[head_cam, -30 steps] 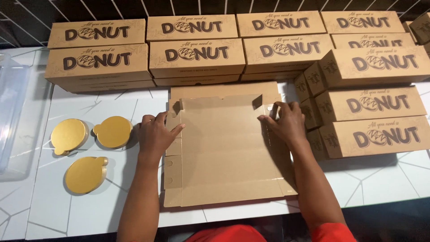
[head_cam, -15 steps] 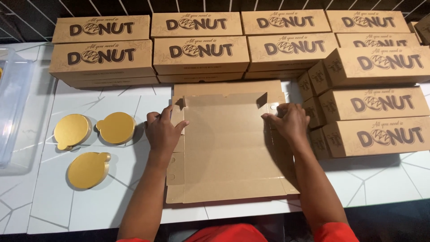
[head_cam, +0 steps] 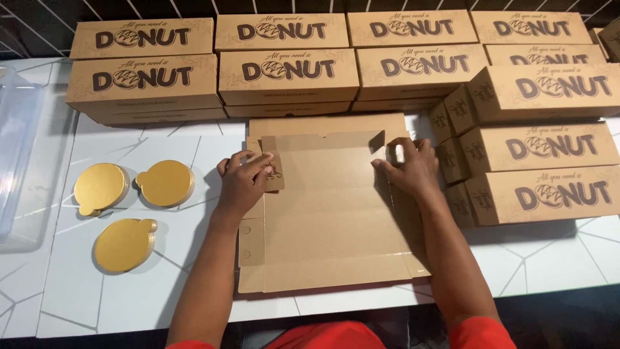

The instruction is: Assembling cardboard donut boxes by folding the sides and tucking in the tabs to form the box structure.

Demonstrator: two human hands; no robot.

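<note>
A flat brown cardboard box blank (head_cam: pixel 329 220) lies unfolded on the white table (head_cam: pixel 129 297) in front of me. My left hand (head_cam: pixel 243 183) pinches the small printed corner flap (head_cam: pixel 274 171) on the blank's left side and bends it inward. My right hand (head_cam: pixel 407 169) grips the matching side flap at the upper right, fingers curled over its edge. The far wall of the blank stands partly raised between my hands.
Finished brown printed boxes are stacked in rows along the back (head_cam: pixel 287 74) and piled at the right (head_cam: pixel 539 152). Three stacks of round gold cake boards (head_cam: pixel 100 189) (head_cam: pixel 165 183) (head_cam: pixel 124 244) lie at the left. A clear plastic container (head_cam: pixel 16 148) sits at the far left edge.
Both hands moved inward along the far corners. The corner flaps have folded in and the back wall of the blank has lifted a little.
</note>
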